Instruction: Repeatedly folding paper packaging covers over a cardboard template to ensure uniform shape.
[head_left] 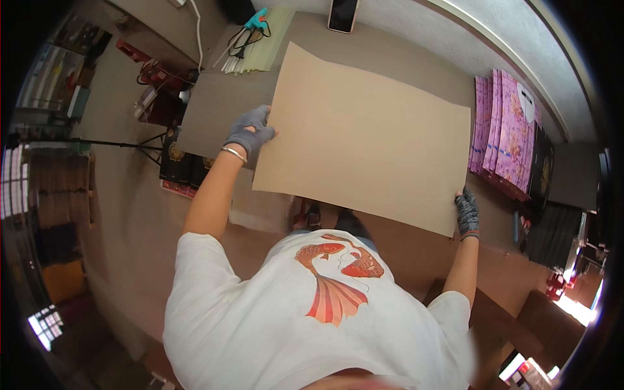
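A large tan sheet of cardboard (364,140) is held up in front of me, slightly bowed, its far left corner curling. My left hand (252,132), in a grey fingerless glove, grips its left edge. At the near right corner, my right hand (467,213), gloved in darker grey, is closed on the right edge. The fingers of both hands are partly hidden by the sheet. Behind it lies a grey worktable (390,49), mostly covered from view by the sheet.
A teal glue gun (255,21) rests on pale glue sticks (273,45) at the far left. A phone (342,14) leans by the wall. Purple floral folded pieces (504,130) stand at the right. A dark grey board (221,104) lies left of the sheet. Black boxes (179,161) sit below it.
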The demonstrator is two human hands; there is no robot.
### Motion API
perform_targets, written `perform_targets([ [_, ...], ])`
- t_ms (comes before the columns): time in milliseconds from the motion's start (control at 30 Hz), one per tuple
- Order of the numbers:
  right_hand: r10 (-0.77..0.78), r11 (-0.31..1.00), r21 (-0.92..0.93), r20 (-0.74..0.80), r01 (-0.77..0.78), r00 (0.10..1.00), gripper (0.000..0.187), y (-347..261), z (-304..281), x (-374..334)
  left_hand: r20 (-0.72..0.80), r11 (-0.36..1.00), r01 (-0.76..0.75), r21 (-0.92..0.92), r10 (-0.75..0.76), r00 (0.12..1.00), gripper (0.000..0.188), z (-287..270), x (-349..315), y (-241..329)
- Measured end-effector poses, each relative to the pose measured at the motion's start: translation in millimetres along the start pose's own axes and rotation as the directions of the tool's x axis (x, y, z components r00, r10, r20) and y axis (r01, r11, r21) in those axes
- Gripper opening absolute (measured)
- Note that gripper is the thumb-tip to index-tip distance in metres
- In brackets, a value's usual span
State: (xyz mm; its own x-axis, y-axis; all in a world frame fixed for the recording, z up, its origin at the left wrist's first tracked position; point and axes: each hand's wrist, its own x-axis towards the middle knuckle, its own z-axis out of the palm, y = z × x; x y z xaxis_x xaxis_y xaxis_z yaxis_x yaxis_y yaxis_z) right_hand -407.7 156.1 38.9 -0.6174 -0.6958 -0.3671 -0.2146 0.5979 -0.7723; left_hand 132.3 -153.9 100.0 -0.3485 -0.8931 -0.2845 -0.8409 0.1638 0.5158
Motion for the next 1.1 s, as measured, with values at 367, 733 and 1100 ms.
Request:
perform_targets([
  [367, -0.415, 0.878, 0.332, 0.173, 0.344, 0.893, 0.066, -89.1, 20.9, -43.0, 0.071, 0.779, -0.472, 0.412, 0.489, 0.869, 0.092, 76.2, -3.5, 106.0],
  [733, -0.104, 0.588, 0.803, -0.045, 0.098, 0.994, 0.048, -90.7, 76.5, -16.3, 0.301, 0.661, -0.495, 0.565, 0.393, 0.869, 0.128, 129.8, 23.7, 100.6],
  [1100, -0.057, 0.482, 0.876, 0.051, -0.017, 0.997, 0.054, -68.9, 69.3, -2.3, 0.386, 0.584, -0.551, 0.596, 0.393, 0.835, 0.138, 132.2, 22.9, 98.6],
])
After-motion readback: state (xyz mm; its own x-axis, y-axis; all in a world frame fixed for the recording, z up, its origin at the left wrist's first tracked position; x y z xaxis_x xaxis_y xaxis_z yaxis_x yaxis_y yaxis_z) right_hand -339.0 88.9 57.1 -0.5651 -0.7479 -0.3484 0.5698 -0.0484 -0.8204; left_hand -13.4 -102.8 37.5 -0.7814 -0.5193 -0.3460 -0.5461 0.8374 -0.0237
